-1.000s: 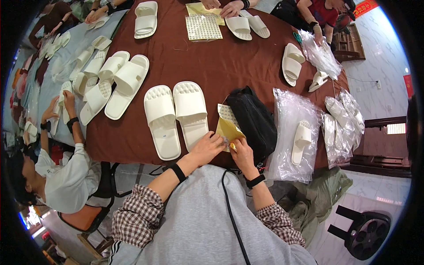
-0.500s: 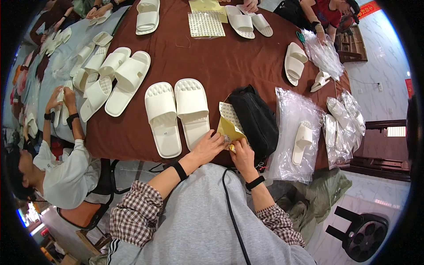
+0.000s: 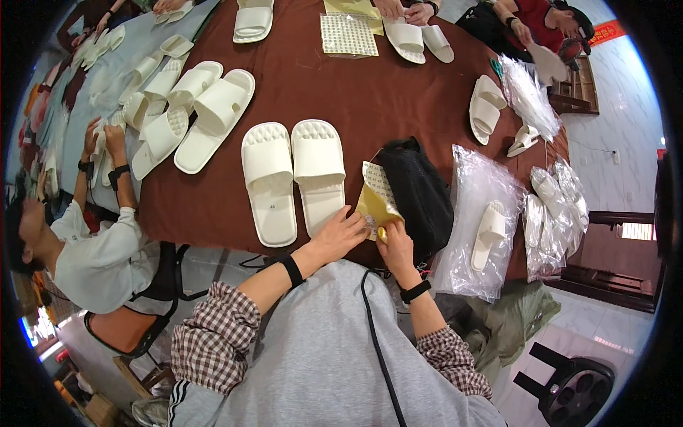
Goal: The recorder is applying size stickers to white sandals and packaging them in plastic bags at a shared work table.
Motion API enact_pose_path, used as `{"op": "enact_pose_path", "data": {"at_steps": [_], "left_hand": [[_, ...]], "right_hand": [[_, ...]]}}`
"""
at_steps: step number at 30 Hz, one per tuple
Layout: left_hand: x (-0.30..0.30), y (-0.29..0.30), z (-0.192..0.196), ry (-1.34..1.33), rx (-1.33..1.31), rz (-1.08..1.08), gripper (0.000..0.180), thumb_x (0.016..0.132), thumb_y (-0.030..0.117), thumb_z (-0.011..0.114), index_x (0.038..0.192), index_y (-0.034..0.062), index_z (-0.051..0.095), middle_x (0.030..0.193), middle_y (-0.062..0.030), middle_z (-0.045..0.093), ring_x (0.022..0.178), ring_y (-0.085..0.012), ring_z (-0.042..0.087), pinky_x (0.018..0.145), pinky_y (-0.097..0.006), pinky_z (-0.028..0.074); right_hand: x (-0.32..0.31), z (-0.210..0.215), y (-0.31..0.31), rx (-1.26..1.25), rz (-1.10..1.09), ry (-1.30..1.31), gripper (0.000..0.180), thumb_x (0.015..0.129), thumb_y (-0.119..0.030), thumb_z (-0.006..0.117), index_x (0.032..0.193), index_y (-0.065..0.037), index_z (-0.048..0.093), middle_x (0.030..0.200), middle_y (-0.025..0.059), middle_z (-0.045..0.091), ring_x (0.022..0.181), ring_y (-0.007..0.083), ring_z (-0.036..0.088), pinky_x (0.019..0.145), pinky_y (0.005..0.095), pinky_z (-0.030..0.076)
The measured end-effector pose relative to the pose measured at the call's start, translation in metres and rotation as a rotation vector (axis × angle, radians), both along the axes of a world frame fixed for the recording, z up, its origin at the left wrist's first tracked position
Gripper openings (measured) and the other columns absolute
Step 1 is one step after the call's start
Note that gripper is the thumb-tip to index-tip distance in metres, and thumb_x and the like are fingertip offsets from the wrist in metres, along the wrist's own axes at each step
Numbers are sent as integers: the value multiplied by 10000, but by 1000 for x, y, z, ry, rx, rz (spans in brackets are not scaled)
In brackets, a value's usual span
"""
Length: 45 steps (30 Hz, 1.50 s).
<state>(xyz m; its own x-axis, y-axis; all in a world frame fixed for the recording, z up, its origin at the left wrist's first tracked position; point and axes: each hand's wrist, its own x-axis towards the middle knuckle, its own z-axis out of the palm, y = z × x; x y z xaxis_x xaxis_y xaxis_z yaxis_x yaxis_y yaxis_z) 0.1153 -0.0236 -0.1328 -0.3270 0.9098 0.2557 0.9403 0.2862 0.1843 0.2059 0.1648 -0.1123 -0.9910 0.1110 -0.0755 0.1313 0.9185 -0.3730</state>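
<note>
A pair of white slippers, a left slipper (image 3: pixel 268 185) and a right slipper (image 3: pixel 318 178), lies side by side with toes pointing away, a small label on the left one's insole. Beside the right slipper is a sheet of small stickers (image 3: pixel 378 181), its yellow backing folded up over the near part. My left hand (image 3: pixel 340 233) has its bent fingers closed on the sheet's near left corner, by a clear crinkled bit. My right hand (image 3: pixel 397 249) pinches the near right edge, where a bright yellow piece shows at the thumb.
A black bag (image 3: pixel 416 196) stands right of the sheet. Beyond it are clear plastic bags (image 3: pixel 462 235) with a small slipper (image 3: pixel 489 233) on top. More white slippers (image 3: pixel 213 121) lie at left on the brown cloth (image 3: pixel 398 99). Co-workers sit left and far; a person in red (image 3: pixel 533 21) holds a pale flat object.
The view has shifted slightly. Both my hands stay at the sheet, with only small finger movements. The far right co-worker has lifted a pale flat object.
</note>
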Motion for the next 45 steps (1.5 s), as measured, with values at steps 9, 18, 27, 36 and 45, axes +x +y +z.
{"op": "enact_pose_path", "data": {"at_steps": [9, 18, 27, 36, 45], "left_hand": [[1, 1, -2, 45, -3, 13, 324, 881, 203, 546, 1177, 140, 660, 1195, -75, 588, 1218, -245, 493, 1117, -463, 316], [1, 2, -6, 32, 3, -9, 328, 889, 200, 538, 1189, 148, 660, 1210, -81, 582, 1237, -254, 481, 1132, -494, 296], [2, 1, -2, 2, -26, 10, 337, 891, 195, 539, 1206, 174, 660, 1215, -77, 568, 1251, -253, 473, 1141, -509, 285], [2, 2, -4, 14, 10, 14, 300, 880, 187, 539, 1147, 163, 674, 1216, -85, 569, 1235, -258, 479, 1141, -504, 282], [2, 2, -2, 14, -11, 8, 272, 884, 191, 539, 1110, 153, 686, 1189, -81, 573, 1237, -261, 483, 1148, -512, 276]], "right_hand": [[4, -1, 5, -113, 44, 85, 285, 793, -98, 709, 1050, -52, 594, 1021, 140, 581, 843, 361, 652, 694, 440, 544], [0, -8, 4, 109, 127, 12, 389, 742, -98, 747, 1090, -46, 581, 1065, 136, 579, 817, 330, 667, 654, 416, 566], [-6, -8, 10, -204, -22, 120, 262, 832, -106, 681, 1052, -17, 571, 1050, 191, 576, 859, 403, 637, 714, 484, 540], [-4, 1, 3, -74, 98, 42, 269, 812, -88, 703, 1043, -18, 585, 1020, 177, 595, 854, 392, 640, 716, 460, 531], [-5, -4, 1, -3, 44, -82, 360, 771, -106, 735, 1072, -21, 558, 1102, 198, 573, 913, 393, 637, 753, 457, 546]]}}
